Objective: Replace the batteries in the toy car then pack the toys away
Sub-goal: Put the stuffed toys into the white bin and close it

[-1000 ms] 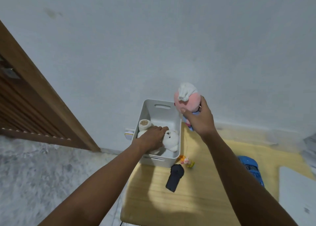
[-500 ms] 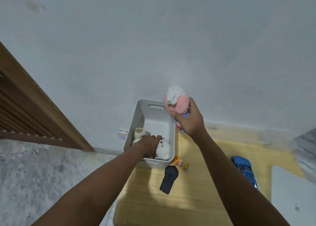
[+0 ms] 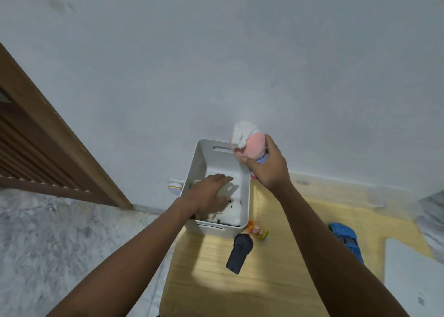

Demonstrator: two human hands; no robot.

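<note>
Over the last second the left hand (image 3: 211, 192) has slid deeper into the white storage bin (image 3: 245, 196), fingers now spread flat over the plush toys, beside the white plush bear (image 3: 231, 212), making room. The right hand (image 3: 266, 170) has carried the pink plush doll (image 3: 248, 143) over the bin's far corner, fingers clamped around it. Packing is underway; the blue toy car (image 3: 347, 241), black remote (image 3: 240, 252) and small yellow toy (image 3: 258, 230) still lie on the tabletop (image 3: 276, 280).

Wooden slatted door (image 3: 36, 143) left; white wall (image 3: 240, 52) behind; grey carpet (image 3: 48, 244) below.
</note>
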